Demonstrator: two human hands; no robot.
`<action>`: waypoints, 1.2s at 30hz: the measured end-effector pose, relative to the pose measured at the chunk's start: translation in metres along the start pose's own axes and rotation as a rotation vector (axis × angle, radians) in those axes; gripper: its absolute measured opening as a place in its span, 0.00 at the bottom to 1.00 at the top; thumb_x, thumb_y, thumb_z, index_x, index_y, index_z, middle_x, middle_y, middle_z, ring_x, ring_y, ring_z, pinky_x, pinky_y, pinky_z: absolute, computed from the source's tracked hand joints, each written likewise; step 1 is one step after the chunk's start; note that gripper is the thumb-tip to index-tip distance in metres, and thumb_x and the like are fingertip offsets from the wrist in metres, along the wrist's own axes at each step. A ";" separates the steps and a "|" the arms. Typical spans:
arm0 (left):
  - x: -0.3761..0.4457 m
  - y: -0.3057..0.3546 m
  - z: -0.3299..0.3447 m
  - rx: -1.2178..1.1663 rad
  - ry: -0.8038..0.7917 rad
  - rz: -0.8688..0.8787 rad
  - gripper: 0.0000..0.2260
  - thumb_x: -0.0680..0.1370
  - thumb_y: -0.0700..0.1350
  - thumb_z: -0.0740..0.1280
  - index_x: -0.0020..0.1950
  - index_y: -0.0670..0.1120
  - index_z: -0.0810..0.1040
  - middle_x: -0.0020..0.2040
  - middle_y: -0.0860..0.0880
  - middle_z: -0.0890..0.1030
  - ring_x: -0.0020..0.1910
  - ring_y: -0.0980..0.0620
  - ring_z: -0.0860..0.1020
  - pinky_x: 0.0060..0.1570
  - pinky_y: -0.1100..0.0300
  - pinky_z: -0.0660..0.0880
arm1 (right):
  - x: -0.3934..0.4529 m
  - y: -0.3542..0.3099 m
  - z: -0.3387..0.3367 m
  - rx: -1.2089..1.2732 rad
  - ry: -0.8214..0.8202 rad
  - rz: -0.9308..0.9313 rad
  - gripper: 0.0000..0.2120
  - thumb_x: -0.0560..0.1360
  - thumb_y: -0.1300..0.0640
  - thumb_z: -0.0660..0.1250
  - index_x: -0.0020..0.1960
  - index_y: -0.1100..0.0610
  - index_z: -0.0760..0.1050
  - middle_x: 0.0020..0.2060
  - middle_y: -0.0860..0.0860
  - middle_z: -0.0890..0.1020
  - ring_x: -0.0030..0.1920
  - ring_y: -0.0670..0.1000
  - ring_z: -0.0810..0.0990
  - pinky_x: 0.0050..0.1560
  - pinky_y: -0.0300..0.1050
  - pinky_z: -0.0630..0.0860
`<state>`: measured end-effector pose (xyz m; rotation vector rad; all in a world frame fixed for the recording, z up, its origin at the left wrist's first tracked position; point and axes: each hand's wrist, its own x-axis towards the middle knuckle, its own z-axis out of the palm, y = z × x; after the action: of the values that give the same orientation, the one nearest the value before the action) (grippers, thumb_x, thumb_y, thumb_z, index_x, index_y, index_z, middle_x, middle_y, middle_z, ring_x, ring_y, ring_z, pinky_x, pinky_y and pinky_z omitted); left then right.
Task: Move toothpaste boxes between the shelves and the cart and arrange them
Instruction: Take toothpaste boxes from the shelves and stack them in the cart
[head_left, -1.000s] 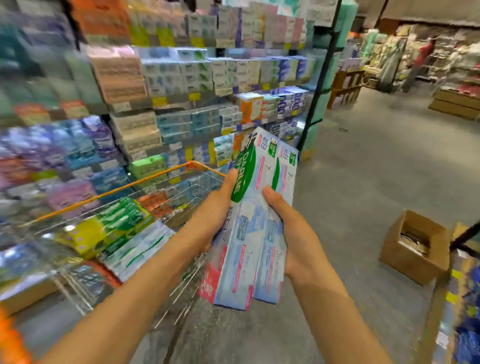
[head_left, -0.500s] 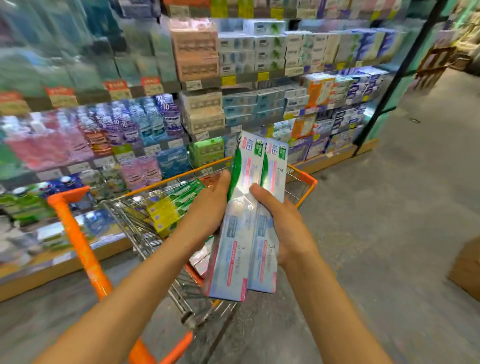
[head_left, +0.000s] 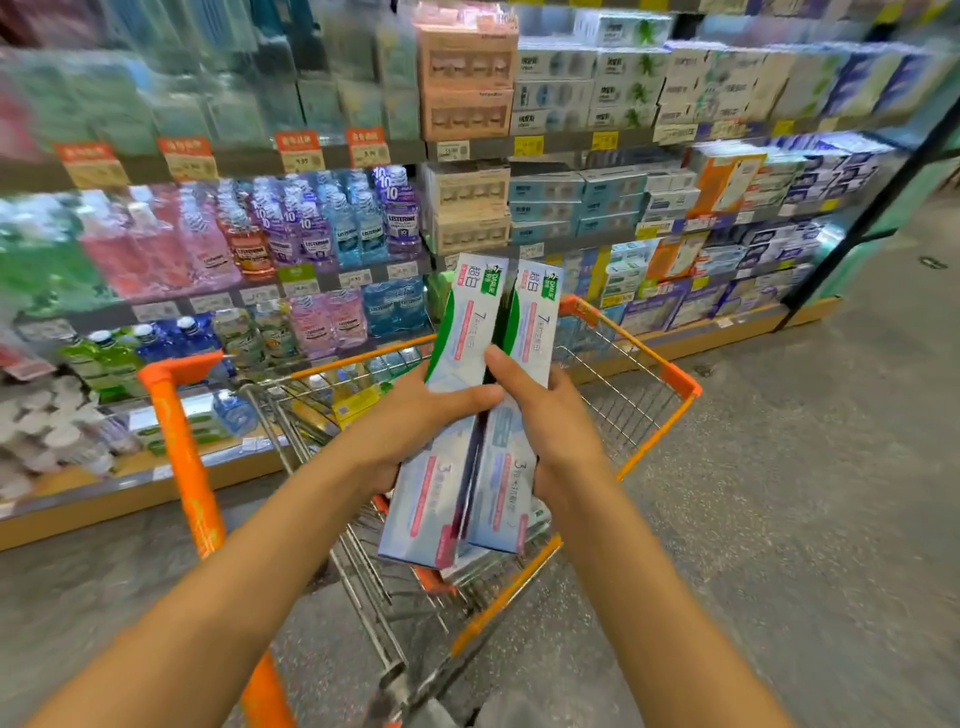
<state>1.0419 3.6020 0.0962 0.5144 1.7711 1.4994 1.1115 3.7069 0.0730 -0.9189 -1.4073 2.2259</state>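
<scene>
Evidently mid-carry: the left hand (head_left: 415, 415) and right hand (head_left: 550, 431) each grip one long pale-blue-and-green cardboard toothpaste box (head_left: 457, 415), the pair held side by side, touching, above the orange-rimmed wire cart (head_left: 680, 382). Next, presumably, comes squaring them up and reaching toward the stocked store shelves (head_left: 571, 145), keeping both boxes aligned.

two bare forearms, no sleeves, bare hands
</scene>
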 end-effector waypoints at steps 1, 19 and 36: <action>0.005 0.000 -0.007 -0.014 0.003 -0.013 0.04 0.76 0.44 0.67 0.49 0.52 0.75 0.43 0.51 0.80 0.40 0.53 0.79 0.43 0.58 0.75 | 0.006 0.000 0.004 -0.014 0.011 0.007 0.22 0.70 0.52 0.73 0.61 0.52 0.71 0.55 0.54 0.81 0.51 0.57 0.82 0.52 0.58 0.79; 0.126 -0.036 -0.145 0.218 -0.079 -0.179 0.19 0.73 0.50 0.72 0.60 0.50 0.71 0.44 0.53 0.78 0.39 0.54 0.77 0.37 0.60 0.72 | 0.190 0.207 0.046 0.082 0.555 0.468 0.45 0.69 0.40 0.71 0.75 0.61 0.55 0.73 0.58 0.62 0.66 0.64 0.69 0.61 0.63 0.72; 0.157 -0.086 -0.143 0.049 -0.032 -0.288 0.16 0.72 0.50 0.70 0.58 0.54 0.73 0.50 0.49 0.81 0.46 0.46 0.80 0.48 0.50 0.76 | 0.244 0.235 0.053 -0.212 0.443 0.545 0.33 0.77 0.48 0.65 0.72 0.68 0.58 0.64 0.62 0.73 0.42 0.58 0.80 0.49 0.54 0.80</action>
<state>0.8471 3.5998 -0.0253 0.2909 1.7752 1.2443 0.9087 3.7127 -0.2028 -1.9245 -1.2987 2.0317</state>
